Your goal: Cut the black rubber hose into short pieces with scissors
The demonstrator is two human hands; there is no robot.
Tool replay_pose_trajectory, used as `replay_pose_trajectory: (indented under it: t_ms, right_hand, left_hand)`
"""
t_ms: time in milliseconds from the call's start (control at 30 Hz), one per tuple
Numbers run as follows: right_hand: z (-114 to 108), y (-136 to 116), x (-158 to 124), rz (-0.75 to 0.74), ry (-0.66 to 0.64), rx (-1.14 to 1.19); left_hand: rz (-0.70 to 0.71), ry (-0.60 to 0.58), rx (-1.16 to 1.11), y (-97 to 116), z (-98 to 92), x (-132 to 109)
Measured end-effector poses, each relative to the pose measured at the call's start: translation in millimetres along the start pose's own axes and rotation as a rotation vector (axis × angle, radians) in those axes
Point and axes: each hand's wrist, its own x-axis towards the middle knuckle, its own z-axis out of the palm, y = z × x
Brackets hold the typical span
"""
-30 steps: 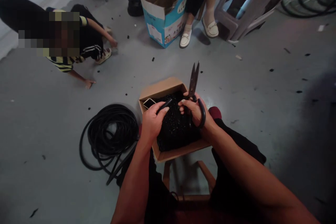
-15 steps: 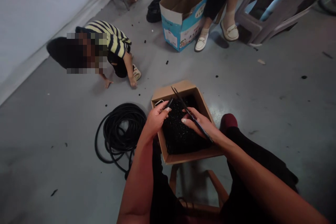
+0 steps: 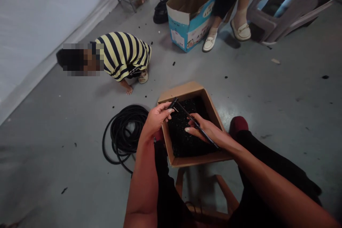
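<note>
We pinch the hose end (image 3: 173, 104) in our left hand (image 3: 156, 118) above the cardboard box (image 3: 184, 89), apparently so offcuts land inside, our right hand (image 3: 207, 132) closed on the scissors (image 3: 192, 122) laid against it, the coil (image 3: 121, 132) beside on the floor.

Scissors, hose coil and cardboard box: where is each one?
scissors (image 3: 187, 113), head view, on the blades.
hose coil (image 3: 110, 139), head view, on its left loops.
cardboard box (image 3: 181, 92), head view, on the far rim.
</note>
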Motion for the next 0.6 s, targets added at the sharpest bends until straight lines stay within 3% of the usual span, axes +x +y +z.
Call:
replay_pose_trajectory:
  t_ms: [600]
  right_hand:
    - [-2.5, -5.9, -2.6, -0.028, -0.052, -0.022]
  left_hand:
    - [-0.029, -0.047, 0.146, -1.5, 5.9, -1.1]
